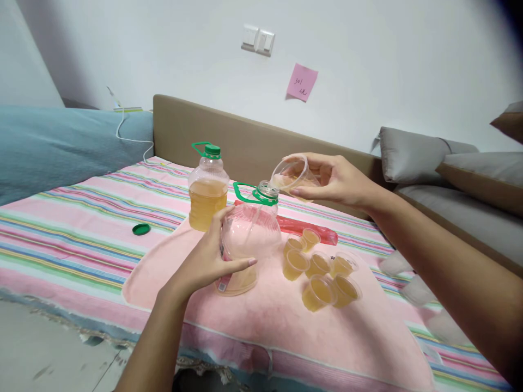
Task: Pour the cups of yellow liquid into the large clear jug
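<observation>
My right hand (pixel 333 177) grips a clear plastic cup (pixel 292 177), tilted over the open mouth of a clear plastic bottle. Yellowish liquid runs from the cup's rim into the neck. My left hand (pixel 208 258) is wrapped round the side of that bottle (pixel 255 231), which has a green handle ring and a little yellow liquid at its bottom. Behind it stands a similar bottle (pixel 207 196), capped green and partly filled with yellow liquid. To the right, several clear cups (pixel 319 291) of yellow liquid stand in a cluster. A loose green cap (pixel 141 229) lies at the left.
A pink mat (pixel 261 321) lies on a striped bedsheet (pixel 81 234). A red plastic bag (pixel 308 228) is behind the cups. Several clear empty cups (pixel 417 288) are beneath my right forearm. Grey cushions (pixel 425 155) are piled at the right, before a brown headboard (pixel 253 147).
</observation>
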{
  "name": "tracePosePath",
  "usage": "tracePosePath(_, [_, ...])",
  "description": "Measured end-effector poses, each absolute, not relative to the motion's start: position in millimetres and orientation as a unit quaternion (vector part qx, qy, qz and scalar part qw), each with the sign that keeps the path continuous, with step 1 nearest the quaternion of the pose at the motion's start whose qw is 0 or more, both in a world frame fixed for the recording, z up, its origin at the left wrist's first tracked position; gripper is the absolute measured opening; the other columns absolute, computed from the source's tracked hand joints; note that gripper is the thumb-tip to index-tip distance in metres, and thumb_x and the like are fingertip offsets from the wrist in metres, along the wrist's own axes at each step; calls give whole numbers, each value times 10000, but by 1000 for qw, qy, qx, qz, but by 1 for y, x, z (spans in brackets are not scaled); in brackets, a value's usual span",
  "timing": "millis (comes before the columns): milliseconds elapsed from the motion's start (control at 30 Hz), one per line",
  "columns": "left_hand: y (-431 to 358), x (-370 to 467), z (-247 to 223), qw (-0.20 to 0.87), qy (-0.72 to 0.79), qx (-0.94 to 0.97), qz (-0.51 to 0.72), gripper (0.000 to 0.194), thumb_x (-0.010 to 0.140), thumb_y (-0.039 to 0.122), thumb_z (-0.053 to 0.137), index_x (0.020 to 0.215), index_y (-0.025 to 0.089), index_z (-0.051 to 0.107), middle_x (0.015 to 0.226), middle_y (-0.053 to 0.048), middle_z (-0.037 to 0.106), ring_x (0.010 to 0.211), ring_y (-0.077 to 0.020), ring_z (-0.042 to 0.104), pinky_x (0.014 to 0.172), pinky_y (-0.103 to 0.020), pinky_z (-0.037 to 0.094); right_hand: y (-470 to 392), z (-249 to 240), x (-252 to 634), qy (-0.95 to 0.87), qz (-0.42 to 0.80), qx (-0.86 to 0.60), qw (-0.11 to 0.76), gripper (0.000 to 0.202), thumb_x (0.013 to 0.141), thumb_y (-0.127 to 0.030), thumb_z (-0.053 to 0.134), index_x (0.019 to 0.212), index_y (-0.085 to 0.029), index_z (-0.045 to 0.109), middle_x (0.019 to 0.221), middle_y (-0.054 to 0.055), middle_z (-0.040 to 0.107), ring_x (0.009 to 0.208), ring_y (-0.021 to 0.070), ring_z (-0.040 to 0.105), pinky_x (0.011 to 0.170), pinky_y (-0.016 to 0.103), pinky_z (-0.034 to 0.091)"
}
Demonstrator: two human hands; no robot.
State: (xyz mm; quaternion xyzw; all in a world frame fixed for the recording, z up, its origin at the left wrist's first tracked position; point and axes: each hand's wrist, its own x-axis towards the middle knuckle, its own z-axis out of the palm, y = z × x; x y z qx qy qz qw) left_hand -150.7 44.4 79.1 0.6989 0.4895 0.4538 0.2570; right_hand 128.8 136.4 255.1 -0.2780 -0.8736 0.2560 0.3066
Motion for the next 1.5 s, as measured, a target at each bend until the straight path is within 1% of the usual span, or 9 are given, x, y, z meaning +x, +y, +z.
tracePosePath(133, [44,-150,80,254,492,699,453,1134,794,609,921,1669,355,246,1739,-135,357,1646,-501,303,1256,-736,464,135,258,128,-875,261,-274,303,599,741,-505,978,1269,-290,796,1224,59,828,1181,290,761,1116,477,588])
tracePosePath(333, [45,-151,79,249,481,706,456,1120,813,610,912,1667,345,236,1782,-125,292,1674,-459,263,1363,-724,289,136,263,127,-884,257,-271,282,573,738,-474,986,1254,-295,814,1213,50,825,1137,272,758,1012,421,619])
tracePosePath(433, [45,-151,80,254,483,705,453,1127,811,620,912,1667,344,235,1777,-128,301,1676,-460,254,1353,-722,314,136,266,127,-889,249,-267,276,574,740,-473,985,1259,-297,815,1219,47,824,1120,269,757,993,415,622])
tracePosePath(567, [44,-150,82,267,490,698,448,1138,805,611,914,1669,338,226,1765,-142,305,1672,-486,245,1290,-724,422,136,267,127,-893,247,-268,262,559,764,-472,970,1278,-319,812,1231,35,824,1093,268,761,970,415,632])
tracePosePath(767, [44,-150,82,261,493,697,450,1130,798,582,923,1673,351,246,1668,-157,421,1609,-506,369,1185,-722,541,136,272,128,-897,230,-281,250,596,743,-484,974,1295,-332,809,1251,26,827,1109,285,769,979,419,634])
tracePosePath(900, [45,-151,79,248,483,704,457,1118,803,600,918,1675,378,254,1640,-146,446,1595,-504,393,1195,-741,523,136,278,126,-901,212,-289,243,578,724,-491,981,1259,-339,824,1264,20,830,1153,298,765,1029,427,622])
tracePosePath(1100, [45,-150,79,259,480,701,459,1120,803,579,925,1673,375,250,1634,-141,467,1565,-487,449,1178,-708,553,135,283,125,-912,205,-282,217,559,777,-513,939,1294,-342,810,1290,15,821,1125,283,762,1013,429,626])
tracePosePath(1367, [45,-150,81,263,486,702,449,1128,806,599,919,1672,347,241,1688,-148,415,1607,-504,373,1206,-727,518,128,294,116,-921,209,-281,172,448,793,-512,928,1186,-317,837,1196,23,829,1124,288,750,975,421,635])
tracePosePath(1500, [45,-150,81,264,485,700,452,1121,804,593,924,1668,365,247,1681,-144,424,1613,-513,365,1211,-743,507,127,300,114,-925,199,-284,157,448,808,-517,924,1188,-300,825,1141,27,829,1025,260,751,931,409,631])
